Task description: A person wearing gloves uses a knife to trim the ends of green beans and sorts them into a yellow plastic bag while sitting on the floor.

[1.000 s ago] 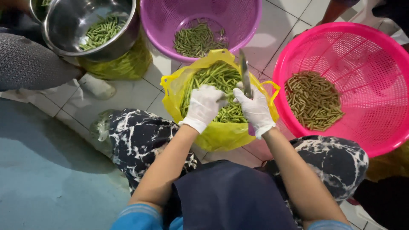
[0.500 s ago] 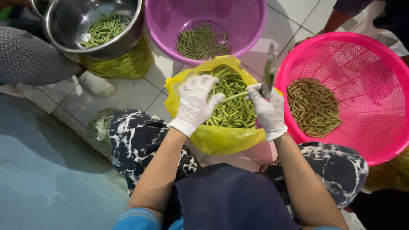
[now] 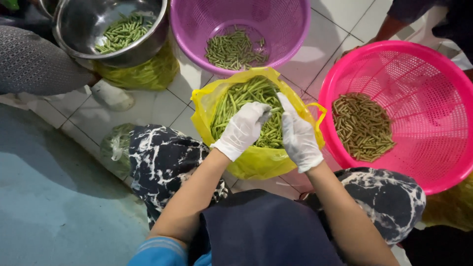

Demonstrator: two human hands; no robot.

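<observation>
Currently you are reaching both gloved hands, left hand (image 3: 244, 129) and right hand (image 3: 299, 138), grips curling over beans, into one yellow bag (image 3: 256, 160); two plastic baskets, purple basket (image 3: 290, 29) and pink basket (image 3: 433, 74), and one steel bowl (image 3: 84, 24) are sitting beyond on the floor.

A home kitchen floor: white tiles (image 3: 148, 111), plastic baskets (image 3: 423, 74) and a steel bowl (image 3: 79, 24) of beans.

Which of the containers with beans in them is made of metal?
The steel bowl at top left; the other two round ones are plastic baskets, purple and pink.
</observation>
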